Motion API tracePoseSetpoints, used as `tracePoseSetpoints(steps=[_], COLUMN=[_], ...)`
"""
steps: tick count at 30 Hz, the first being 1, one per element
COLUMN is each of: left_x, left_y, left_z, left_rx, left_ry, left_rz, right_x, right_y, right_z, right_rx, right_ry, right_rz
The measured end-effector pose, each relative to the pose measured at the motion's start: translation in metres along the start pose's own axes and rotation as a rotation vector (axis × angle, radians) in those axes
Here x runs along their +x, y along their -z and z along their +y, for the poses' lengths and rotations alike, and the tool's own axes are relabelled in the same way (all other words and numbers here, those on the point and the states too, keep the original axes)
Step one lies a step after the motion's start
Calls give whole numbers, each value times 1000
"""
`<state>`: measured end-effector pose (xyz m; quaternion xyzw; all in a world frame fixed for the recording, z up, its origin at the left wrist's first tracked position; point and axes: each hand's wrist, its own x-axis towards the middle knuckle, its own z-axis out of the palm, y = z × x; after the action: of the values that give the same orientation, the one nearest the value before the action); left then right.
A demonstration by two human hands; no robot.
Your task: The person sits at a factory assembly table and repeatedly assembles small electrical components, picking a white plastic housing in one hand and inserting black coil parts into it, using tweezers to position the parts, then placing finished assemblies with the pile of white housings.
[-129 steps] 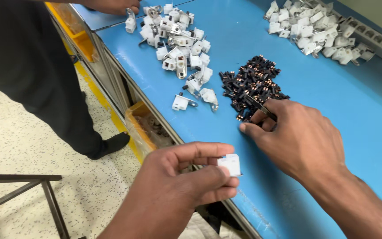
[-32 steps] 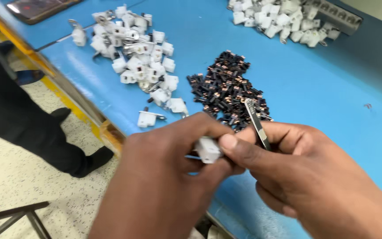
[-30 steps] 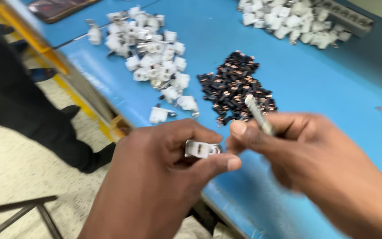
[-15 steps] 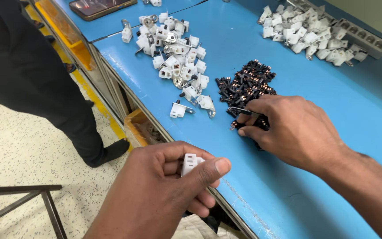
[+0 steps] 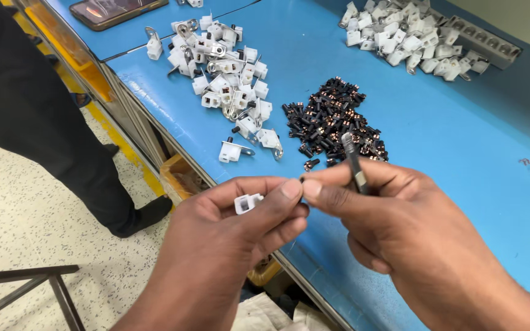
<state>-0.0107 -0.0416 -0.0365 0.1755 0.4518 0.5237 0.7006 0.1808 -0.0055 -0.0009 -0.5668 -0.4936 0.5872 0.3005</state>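
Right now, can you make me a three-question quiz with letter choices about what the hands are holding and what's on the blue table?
1. Where is the pile of small black parts?
A. On the floor
B. On the blue table, between two heaps of white parts
C. In the left hand

2. What colour is the small piece in the left hand?
A. White
B. Red
C. Green

3. What is the right hand doing?
A. Lying flat on the table
B. Holding a thin grey metal tool
C. Holding a phone

Answers: 1 B, the black pile lies on the blue top between the white heaps. 2 A, the piece pinched in the fingers is white. 3 B, the tool sticks up from that hand.
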Motion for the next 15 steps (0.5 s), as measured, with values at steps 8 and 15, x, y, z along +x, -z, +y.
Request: tracePoseSetpoints(steps=[8, 15], left_x=[-10, -16], left_y=[23, 28], left_z=[0, -12], left_rx=[-199, -318], left_ry=[75, 75], left_rz=[-22, -76], right_x=[42, 39], right_y=[-3, -6], right_z=[-11, -6], right_rx=[-800, -1233], right_ry=[453, 469], right_rz=[1, 89])
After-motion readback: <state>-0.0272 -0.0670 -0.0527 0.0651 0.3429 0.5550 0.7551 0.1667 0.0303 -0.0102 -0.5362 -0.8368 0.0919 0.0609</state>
